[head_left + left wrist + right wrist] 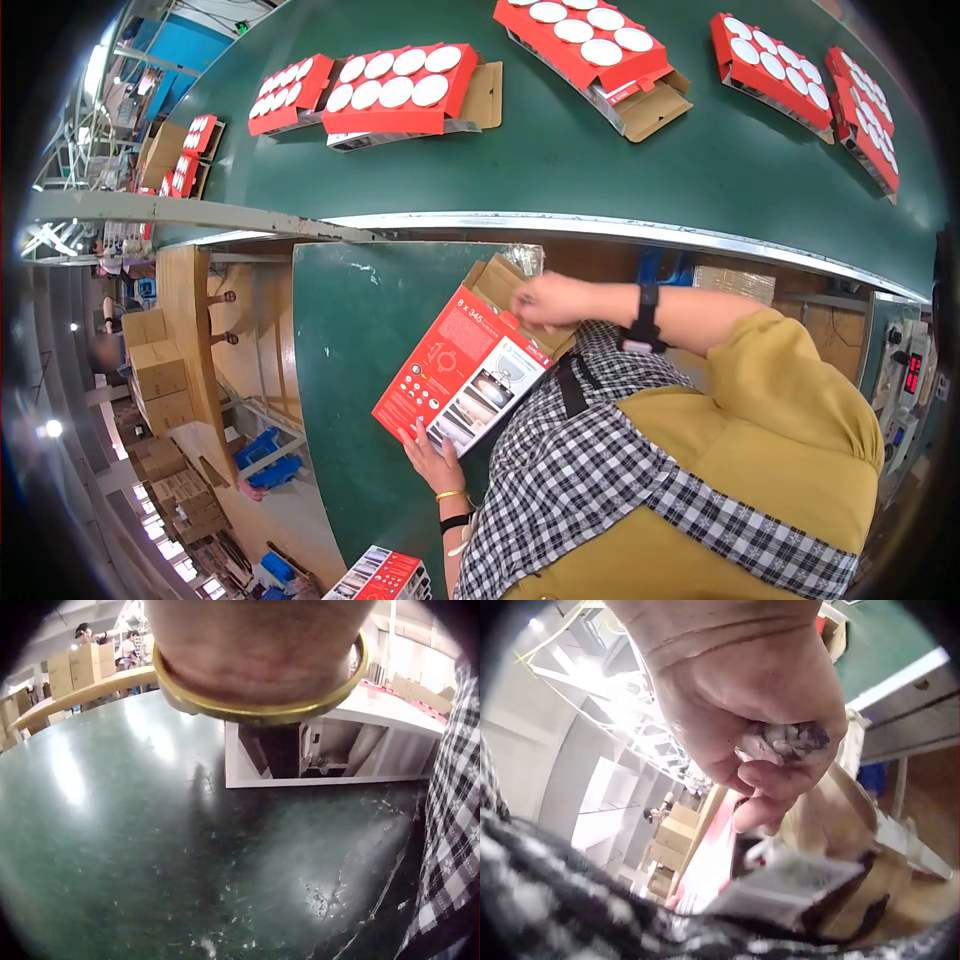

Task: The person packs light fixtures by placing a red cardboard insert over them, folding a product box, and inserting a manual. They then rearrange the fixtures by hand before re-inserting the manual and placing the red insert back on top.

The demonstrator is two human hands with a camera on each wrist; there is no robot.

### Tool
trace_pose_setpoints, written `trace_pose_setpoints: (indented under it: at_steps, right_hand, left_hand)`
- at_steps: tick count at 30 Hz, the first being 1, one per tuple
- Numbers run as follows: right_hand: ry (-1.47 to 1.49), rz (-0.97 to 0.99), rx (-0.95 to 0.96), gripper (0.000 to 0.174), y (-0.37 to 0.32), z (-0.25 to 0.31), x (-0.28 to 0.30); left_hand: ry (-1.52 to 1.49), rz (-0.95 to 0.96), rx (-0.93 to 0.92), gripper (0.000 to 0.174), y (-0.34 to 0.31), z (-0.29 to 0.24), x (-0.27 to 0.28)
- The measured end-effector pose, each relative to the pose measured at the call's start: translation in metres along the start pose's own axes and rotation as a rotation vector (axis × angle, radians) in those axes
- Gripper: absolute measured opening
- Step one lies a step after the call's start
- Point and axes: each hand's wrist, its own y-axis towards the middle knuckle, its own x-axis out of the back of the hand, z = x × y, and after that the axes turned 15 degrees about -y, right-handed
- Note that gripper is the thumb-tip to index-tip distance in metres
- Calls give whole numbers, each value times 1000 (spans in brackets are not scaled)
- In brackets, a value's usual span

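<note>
A red and white printed carton [440,375] lies flat on the small green table in the head view, its brown flaps [490,282] open at the far end. My left hand [432,462] rests at the carton's near left end, fingers extended onto the red top. By the open flaps is my right hand [552,300], its fingers curled. The right wrist view shows a crumpled whitish-grey wad [787,741] in that palm, held by the curled fingers. In the left wrist view the carton's printed side [352,754] shows beyond the wrist; the left fingers are hidden there.
Several red cartons [400,85] with white round tops stand along the long green bench [560,180] beyond a metal rail. Another printed carton [380,578] sits at the small table's near edge. Brown boxes [158,370] are stacked at the left.
</note>
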Motion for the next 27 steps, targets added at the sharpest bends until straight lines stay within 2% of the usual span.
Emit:
trace_pose_setpoints:
  at_steps: [1,4,6,7,9,10,11,13,14,17,18,22,27]
  right_hand:
    - [18,65,-50,21,-13,-5,-14]
    - [41,95,-95,22,-39,-31,-46]
    - [-152,-173,383,21,-47,-45,-57]
    - [-158,-171,390,21,-49,-43,-52]
    - [-201,74,184,23,-52,-36,-32]
    - [-325,-95,117,24,-46,-31,-30]
    - [-333,-97,128,24,-37,-30,-30]
    - [-441,-462,12,26,-24,-18,-29]
    - [-480,-313,-106,28,-21,-11,-29]
    - [-534,-261,-178,29,-7,-12,-42]
    - [-445,-318,-160,30,-5,-16,-44]
    - [-429,-326,-137,29,1,-38,-39]
    - [-371,-506,-180,27,-7,-74,-13]
  left_hand:
    - [7,-2,-6,64,0,1,1]
    - [2,-10,-7,63,1,3,-1]
    - [-21,-9,-6,63,1,2,-1]
    - [-24,-18,-4,63,1,2,-1]
    - [-32,-26,-24,63,2,3,-2]
    - [-34,-37,-26,63,3,4,-3]
    - [-43,-34,-24,63,3,5,-3]
    - [-55,-47,-24,62,1,10,-4]
    - [-46,-49,-48,62,1,11,-5]
    - [-39,-69,-73,62,1,13,-6]
    - [-14,-75,-79,62,0,14,-8]
    - [73,-82,-18,63,-3,13,-13]
    - [104,-66,36,64,-5,11,-12]
